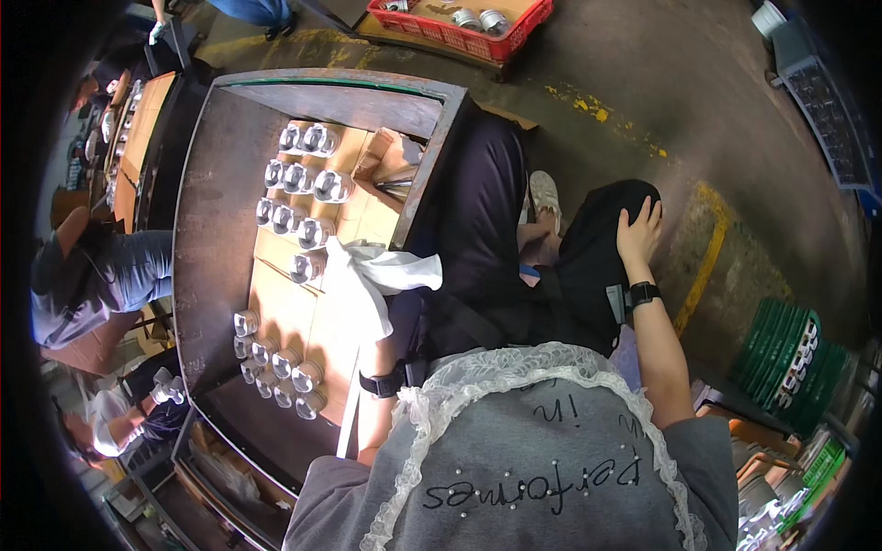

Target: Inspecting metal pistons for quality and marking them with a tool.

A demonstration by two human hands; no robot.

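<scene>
Bare, with its fingers spread, my right hand (642,230) lies flat on my right knee. My left forearm reaches to the workbench, and a white cloth or glove (377,271) covers the left hand (369,317), hiding its fingers. Around that cloth, metal pistons stand on brown cardboard (292,317). One piston (306,267) is just left of the cloth, with an upper group (314,232) beyond it and a lower group (287,363) nearer me. A small open cardboard box (390,161) holding thin metal pieces sits in the bench's far right corner.
Raised metal walls (207,184) edge the workbench. A red crate (524,28) with pistons stands beyond it. Stacked green trays (781,363) are at the right, near yellow floor lines (706,257). Other people (101,266) are at the left by another bench (147,138).
</scene>
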